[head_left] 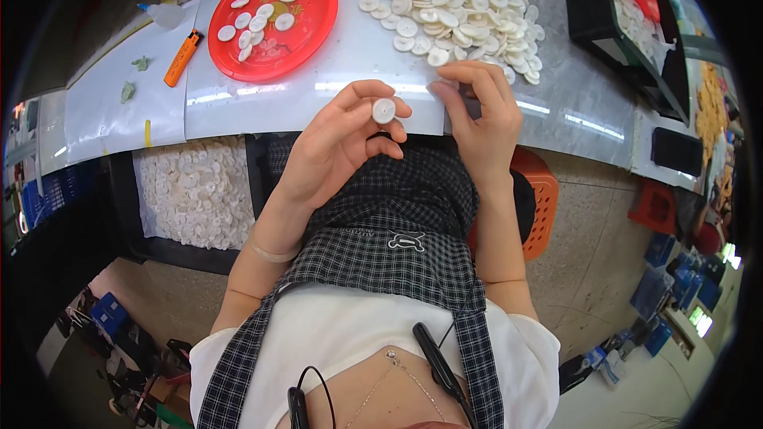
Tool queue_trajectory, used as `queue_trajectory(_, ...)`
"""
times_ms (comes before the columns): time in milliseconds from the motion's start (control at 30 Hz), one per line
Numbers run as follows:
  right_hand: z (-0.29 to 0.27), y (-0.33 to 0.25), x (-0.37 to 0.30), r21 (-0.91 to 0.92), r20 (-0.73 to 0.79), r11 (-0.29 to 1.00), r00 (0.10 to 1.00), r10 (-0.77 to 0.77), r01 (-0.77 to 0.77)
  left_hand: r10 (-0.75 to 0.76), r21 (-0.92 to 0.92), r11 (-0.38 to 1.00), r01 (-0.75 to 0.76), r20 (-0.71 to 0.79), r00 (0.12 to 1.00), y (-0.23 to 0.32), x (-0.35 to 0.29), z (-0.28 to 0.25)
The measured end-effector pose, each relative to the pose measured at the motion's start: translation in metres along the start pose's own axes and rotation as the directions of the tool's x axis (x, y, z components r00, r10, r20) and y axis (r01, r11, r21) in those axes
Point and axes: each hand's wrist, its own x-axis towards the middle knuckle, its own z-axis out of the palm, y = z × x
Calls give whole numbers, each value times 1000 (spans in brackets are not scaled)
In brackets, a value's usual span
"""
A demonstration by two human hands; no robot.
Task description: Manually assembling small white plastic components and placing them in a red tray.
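My left hand is raised over the near table edge, palm turned up, its fingers curled round a small round white disc with a raised rim and a small mark at its centre. To its right, my right hand hovers at the near edge of a heap of similar white discs. Its thumb and forefinger are bent toward each other with a small gap, and I see nothing between them. The other right fingers are partly hidden. A red round tray at the left bears several white discs.
An orange lighter and a small bottle lie left of the tray. Below the table edge, a dark bin holds many discs. A black box stands right of the heap. A phone-like black slab lies farther right.
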Motion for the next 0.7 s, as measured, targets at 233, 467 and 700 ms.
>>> queue_trajectory(233,-3,-12,-9,482,27,869,993,115,-114,-16,67,998,18,-31,999,-10,3,11)
queue_trajectory(467,-5,-30,-10,477,128,865,986,108,-156,-91,-12,996,92,35,995,-12,6,8)
queue_trajectory(700,6,-15,3,30,183,975,957,-224,222,-47,-117,992,52,46,998,-10,1,7)
